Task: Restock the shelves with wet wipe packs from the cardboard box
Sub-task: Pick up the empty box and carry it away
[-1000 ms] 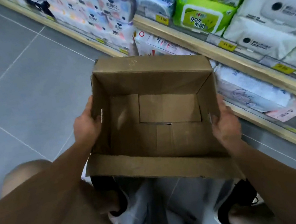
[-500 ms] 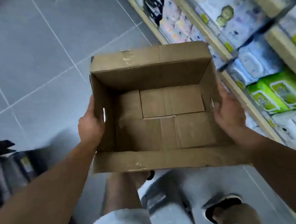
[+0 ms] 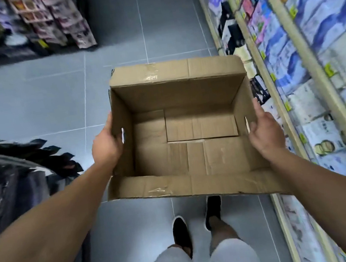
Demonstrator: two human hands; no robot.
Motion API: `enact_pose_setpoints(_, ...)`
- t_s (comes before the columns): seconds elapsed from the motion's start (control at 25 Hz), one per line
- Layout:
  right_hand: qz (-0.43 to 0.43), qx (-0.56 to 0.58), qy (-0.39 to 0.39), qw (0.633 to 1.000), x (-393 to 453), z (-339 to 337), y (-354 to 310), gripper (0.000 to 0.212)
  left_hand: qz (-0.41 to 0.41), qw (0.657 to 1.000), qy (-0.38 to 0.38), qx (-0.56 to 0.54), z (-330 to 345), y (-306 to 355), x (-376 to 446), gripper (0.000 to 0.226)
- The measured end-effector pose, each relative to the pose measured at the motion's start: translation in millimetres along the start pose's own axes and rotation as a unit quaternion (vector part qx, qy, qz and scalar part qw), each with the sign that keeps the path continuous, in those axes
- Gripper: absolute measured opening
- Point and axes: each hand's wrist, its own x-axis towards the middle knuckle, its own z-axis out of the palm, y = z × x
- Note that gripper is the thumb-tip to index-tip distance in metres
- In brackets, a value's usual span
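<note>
An open brown cardboard box (image 3: 180,98) hangs in front of me at waist height, and its inside shows only bare flaps, with no packs in it. My left hand (image 3: 105,144) grips its left wall and my right hand (image 3: 265,130) grips its right wall. Wet wipe packs (image 3: 318,91) in white, blue and purple wrappers fill the wooden shelves (image 3: 299,42) along my right side.
I stand in a grey tiled aisle (image 3: 50,99), my legs and black shoes (image 3: 181,232) below the box. Dark hanging goods (image 3: 16,167) crowd the left. A rack of packets (image 3: 56,18) stands at the far left end of the aisle.
I have risen from a crouch and turned left along the aisle, lifting the box with both hands. The shelves have swung from ahead of me to my right side.
</note>
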Motion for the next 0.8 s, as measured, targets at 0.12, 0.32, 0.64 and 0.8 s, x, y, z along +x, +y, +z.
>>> enact_pose_setpoints(0.12,-0.016,0.006,0.001,1.000,72.5,-5.6,-28.5,0.072,-0.016,1.000,0.024,0.000,-13.5,24.4,53.1,0.065)
enact_pose_setpoints(0.32,-0.053,0.019,0.006,0.998,202.3,-18.4,-61.9,0.070,-0.035,0.999,0.040,-0.009,-15.0,70.0,160.1,0.065)
enact_pose_setpoints(0.64,-0.071,0.016,-0.019,0.997,416.4,-26.2,-120.3,0.073,-0.058,0.996,0.056,-0.022,-23.5,139.4,329.6,0.065)
enact_pose_setpoints(0.8,-0.074,0.011,-0.019,0.997,525.4,-14.0,-173.1,0.068,-0.055,0.996,0.062,-0.015,-20.7,157.6,449.9,0.065)
